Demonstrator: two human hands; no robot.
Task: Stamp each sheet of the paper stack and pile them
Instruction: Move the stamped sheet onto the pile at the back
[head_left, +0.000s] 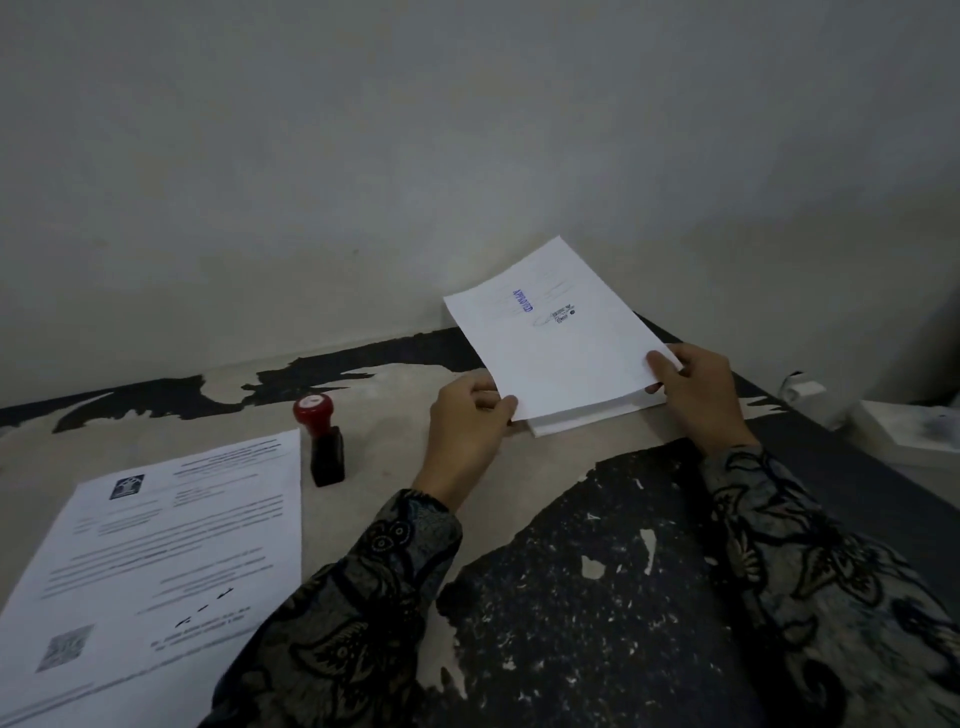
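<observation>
Both hands are holding one paper stack (558, 343) right of frame centre. The left hand (467, 426) is pinching its near left corner, thumb on top; the right hand (698, 395) is gripping its right edge, thumb lying across the top sheet. The stack is tilting up towards the wall (467, 156), its near edge resting on or just above the worn table (395, 441); which, I cannot tell. A blue stamp mark is showing through the top sheet. The red-topped stamp (322, 441) is standing upright left of the left hand, apart from it. A printed sheet (156, 545) is lying flat at lower left.
</observation>
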